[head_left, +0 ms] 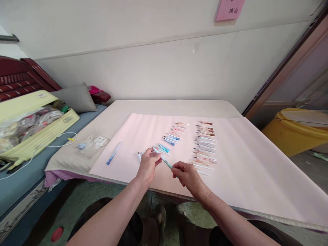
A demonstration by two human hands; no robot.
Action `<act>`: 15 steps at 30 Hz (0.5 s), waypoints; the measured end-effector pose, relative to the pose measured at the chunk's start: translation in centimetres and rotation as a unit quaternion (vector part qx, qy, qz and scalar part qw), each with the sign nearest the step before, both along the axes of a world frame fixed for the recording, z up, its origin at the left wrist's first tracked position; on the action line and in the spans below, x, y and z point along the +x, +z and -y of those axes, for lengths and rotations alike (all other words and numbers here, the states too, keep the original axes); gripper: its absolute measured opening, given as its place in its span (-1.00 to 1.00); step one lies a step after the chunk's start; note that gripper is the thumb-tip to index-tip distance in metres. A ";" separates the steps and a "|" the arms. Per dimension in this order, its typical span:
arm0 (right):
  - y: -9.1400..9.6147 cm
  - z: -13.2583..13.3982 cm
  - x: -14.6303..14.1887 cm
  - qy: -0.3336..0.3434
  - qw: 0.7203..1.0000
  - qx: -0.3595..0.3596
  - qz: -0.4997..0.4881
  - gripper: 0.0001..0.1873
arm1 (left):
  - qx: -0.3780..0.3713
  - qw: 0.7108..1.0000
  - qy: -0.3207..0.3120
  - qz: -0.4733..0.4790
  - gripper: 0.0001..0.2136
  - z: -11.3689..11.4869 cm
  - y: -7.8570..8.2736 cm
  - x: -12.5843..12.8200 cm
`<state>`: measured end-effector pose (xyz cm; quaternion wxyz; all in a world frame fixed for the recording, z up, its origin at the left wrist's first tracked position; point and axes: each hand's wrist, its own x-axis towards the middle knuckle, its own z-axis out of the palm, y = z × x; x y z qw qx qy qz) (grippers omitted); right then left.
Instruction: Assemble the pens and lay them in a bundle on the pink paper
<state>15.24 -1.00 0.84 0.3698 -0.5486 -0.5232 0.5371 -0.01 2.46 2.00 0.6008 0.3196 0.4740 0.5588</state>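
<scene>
Between left fingers (pixel 155 157) and right fingers (pixel 178 171), both pinching it, slants a pale pen (pixel 166 161).

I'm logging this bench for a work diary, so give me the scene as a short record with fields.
Held: pale blue-green pen
Left hand: fingers on its far end
Right hand: pinching its near end
Surface: pink sheet
Apart on left: blue-and-white pen
Laid out: middle group of slim pen pieces; right-hand column of slim pen pieces
Beyond sheet, left: clear plastic packaging
Unclear: pieces partly behind left hand
</scene>
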 end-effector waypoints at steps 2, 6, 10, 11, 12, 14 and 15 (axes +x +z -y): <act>0.0 0.0 0.0 0.002 1.000 -0.009 -0.011 -0.84 | -0.008 1.000 -0.004 0.013 -0.71 0.0 0.0 0.0; -0.1 0.0 0.0 -0.011 1.000 0.002 0.001 -0.85 | -0.021 1.000 -0.001 -0.001 -0.75 0.1 -0.1 0.1; 0.0 0.2 -0.1 0.002 0.999 -0.023 -0.044 -0.84 | -0.016 1.000 0.002 -0.009 -0.72 0.1 -0.2 0.2; 0.0 0.2 -0.1 0.008 0.997 -0.036 -0.071 -0.83 | -0.011 1.000 0.001 -0.007 -0.71 0.1 -0.2 0.2; 0.1 0.3 0.0 0.011 0.994 -0.049 -0.101 -0.82 | -0.007 1.000 0.000 -0.005 -0.70 0.1 -0.2 0.2; 0.1 0.5 0.1 0.019 0.984 -0.076 -0.162 -0.80 | -0.003 1.000 -0.004 0.000 -0.70 0.0 -0.2 0.2; 0.0 0.5 0.1 0.024 0.977 -0.091 -0.191 -0.79 | -0.003 1.000 -0.006 0.004 -0.70 0.0 -0.2 0.2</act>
